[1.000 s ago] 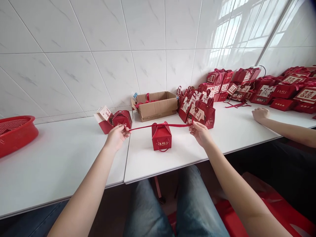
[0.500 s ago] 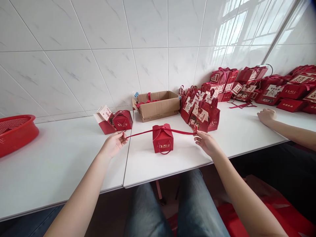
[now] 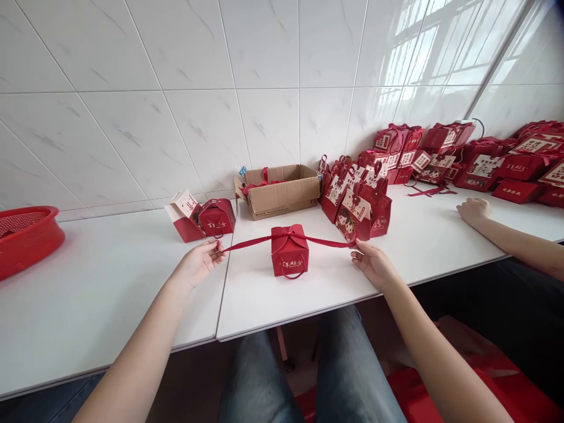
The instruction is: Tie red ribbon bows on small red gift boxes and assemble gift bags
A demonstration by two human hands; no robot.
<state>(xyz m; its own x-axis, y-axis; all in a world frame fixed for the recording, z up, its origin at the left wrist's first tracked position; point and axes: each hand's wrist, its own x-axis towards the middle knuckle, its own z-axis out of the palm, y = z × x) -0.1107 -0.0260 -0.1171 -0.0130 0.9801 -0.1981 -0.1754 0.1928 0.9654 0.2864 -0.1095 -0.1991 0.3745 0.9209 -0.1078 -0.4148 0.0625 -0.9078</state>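
Observation:
A small red gift box (image 3: 282, 264) with a rope handle and gold lettering stands upright on the white table in front of me. Red ribbon (image 3: 329, 241) crosses at the top of the box, and its two ends stretch out sideways. My left hand (image 3: 201, 262) pinches one end between thumb and fingers. On the other side, my right hand (image 3: 373, 264) pinches the opposite end. Both hands are away from the box itself. Behind my left hand are another red gift box (image 3: 219, 218) and a red and cream box (image 3: 185, 216) with its flap up.
A cardboard carton (image 3: 286, 198) with red material inside stands at the wall. Red gift bags (image 3: 355, 211) and piled red boxes (image 3: 480, 167) fill the right side. Another person's hand (image 3: 474, 210) rests on the table at right. A red plastic basket (image 3: 33, 244) sits far left.
Both ribbon ends stay pinched and drawn out sideways. My right hand has shifted slightly outward. The view has tilted a little, and the box stays in place.

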